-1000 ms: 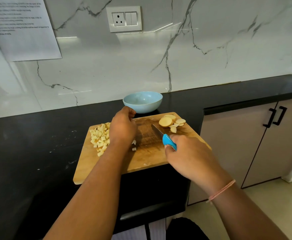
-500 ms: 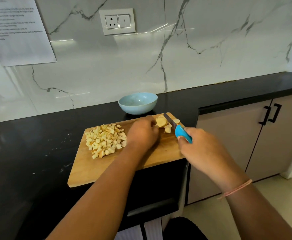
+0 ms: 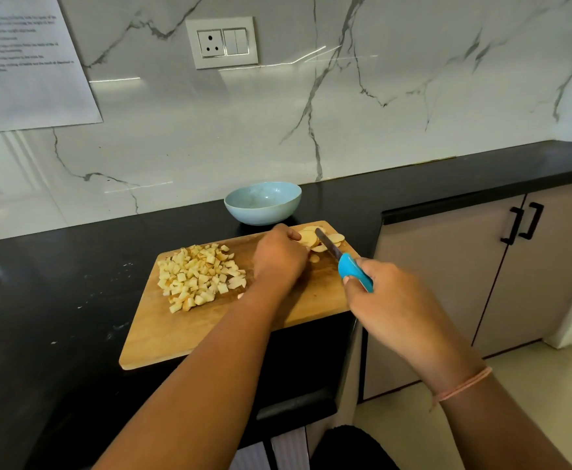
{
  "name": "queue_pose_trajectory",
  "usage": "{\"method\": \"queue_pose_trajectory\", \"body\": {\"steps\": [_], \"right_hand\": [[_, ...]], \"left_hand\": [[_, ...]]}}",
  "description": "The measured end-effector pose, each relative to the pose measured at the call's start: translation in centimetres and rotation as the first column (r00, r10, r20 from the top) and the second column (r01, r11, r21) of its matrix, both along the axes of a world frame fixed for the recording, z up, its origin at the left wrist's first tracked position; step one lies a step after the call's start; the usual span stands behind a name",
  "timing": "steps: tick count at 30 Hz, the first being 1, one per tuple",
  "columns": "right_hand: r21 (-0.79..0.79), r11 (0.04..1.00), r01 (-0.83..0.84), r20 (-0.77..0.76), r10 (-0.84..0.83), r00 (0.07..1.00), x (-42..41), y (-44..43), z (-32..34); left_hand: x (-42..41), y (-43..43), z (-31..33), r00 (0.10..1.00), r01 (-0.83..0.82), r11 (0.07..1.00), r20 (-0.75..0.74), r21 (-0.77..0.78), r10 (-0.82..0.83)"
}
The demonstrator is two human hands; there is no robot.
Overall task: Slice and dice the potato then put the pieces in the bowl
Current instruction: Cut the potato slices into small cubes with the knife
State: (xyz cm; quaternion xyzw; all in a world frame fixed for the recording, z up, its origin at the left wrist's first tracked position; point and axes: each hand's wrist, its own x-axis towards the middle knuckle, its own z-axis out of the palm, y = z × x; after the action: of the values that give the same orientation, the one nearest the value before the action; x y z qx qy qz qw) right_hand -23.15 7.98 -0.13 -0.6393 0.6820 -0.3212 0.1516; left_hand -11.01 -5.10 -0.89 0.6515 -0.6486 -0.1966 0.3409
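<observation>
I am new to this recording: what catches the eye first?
A pile of diced potato lies on the left part of the wooden board. At its far right corner the right hand holds a blue-handled knife over potato slices, the left hand beside them. Behind stands an empty blue bowl.

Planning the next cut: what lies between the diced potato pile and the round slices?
The left hand lies there, over the cutting board, fingers at the slices; the head view shows it.
</observation>
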Motion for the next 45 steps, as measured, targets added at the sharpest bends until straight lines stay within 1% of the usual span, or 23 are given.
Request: {"method": "queue_pose_trajectory", "body": {"steps": [3, 6, 9, 13, 16, 21, 24, 27, 31, 33, 36, 38, 42, 45], "right_hand": [[0.028, 0.999, -0.04, -0.043, 0.041, 0.998, 1.2, 0.0, -0.3], [0.068, 0.995, -0.077, -0.089, 0.083, 0.993, 2.4, 0.0, -0.5], [0.084, 0.99, -0.117, -0.085, 0.124, 0.989, 3.1, 0.3, -0.2], [0.02, 0.996, -0.085, -0.095, 0.087, 0.992, 3.2, -0.2, 0.6], [0.029, 0.996, -0.088, -0.114, 0.091, 0.989, 3.3, -0.8, 0.8], [0.064, 0.991, -0.115, -0.138, 0.123, 0.983, 3.8, -1.5, 0.8], [0.079, 0.991, -0.112, -0.168, 0.124, 0.978, 4.2, -1.8, 1.0], [0.123, 0.986, -0.109, -0.187, 0.131, 0.974, 4.6, -2.2, 1.0], [0.142, 0.985, -0.101, -0.214, 0.13, 0.968, 4.9, -1.6, 1.0], [0.149, 0.984, -0.097, -0.224, 0.129, 0.966, 4.9, -0.7, 1.0], [0.165, 0.982, -0.089, -0.208, 0.123, 0.97, 4.3, 0.7, 1.3], [0.181, 0.98, -0.084, -0.19, 0.119, 0.975, 3.9, 1.2, 1.9], [0.121, 0.989, -0.08, -0.175, 0.101, 0.979, 4.0, 0.3, 2.6], [0.11, 0.99, -0.087, -0.186, 0.107, 0.977, 4.9, -1.1, 2.5]], "left_hand": [[2.3, 0.0, 0.1, 0.987, -0.05, 0.998, -0.156, -0.034, 0.044], [3.6, 0.0, 0.2, 0.979, -0.085, 0.995, -0.19, -0.051, 0.074], [4.1, 0.0, 0.2, 0.993, -0.061, 0.998, -0.105, -0.005, 0.06], [4.4, -0.1, 0.2, 0.997, -0.067, 0.998, 0.03, -0.004, 0.067], [4.3, 0.0, 0.2, 0.994, -0.079, 0.997, 0.079, -0.013, 0.079], [4.3, 0.4, 0.4, 0.986, -0.037, 0.999, 0.162, 0.035, 0.03], [4.2, 0.5, 0.4, 0.979, -0.044, 0.998, 0.198, 0.032, 0.037], [4.0, 0.8, 0.6, 0.956, -0.044, 0.998, 0.291, 0.046, 0.029], [3.7, 1.1, 1.0, 0.908, -0.027, 0.998, 0.42, 0.057, 0.0], [3.6, 1.3, 1.1, 0.892, -0.03, 0.998, 0.453, 0.051, 0.004], [3.6, 1.3, 1.0, 0.897, -0.039, 0.999, 0.442, 0.027, 0.023], [3.8, 1.3, 0.7, 0.917, -0.044, 0.999, 0.398, 0.024, 0.031], [4.3, 1.0, 0.4, 0.977, -0.081, 0.996, 0.203, 0.047, 0.07], [4.4, 1.0, 0.4, 0.986, -0.13, 0.991, 0.111, 0.026, 0.126]]}}
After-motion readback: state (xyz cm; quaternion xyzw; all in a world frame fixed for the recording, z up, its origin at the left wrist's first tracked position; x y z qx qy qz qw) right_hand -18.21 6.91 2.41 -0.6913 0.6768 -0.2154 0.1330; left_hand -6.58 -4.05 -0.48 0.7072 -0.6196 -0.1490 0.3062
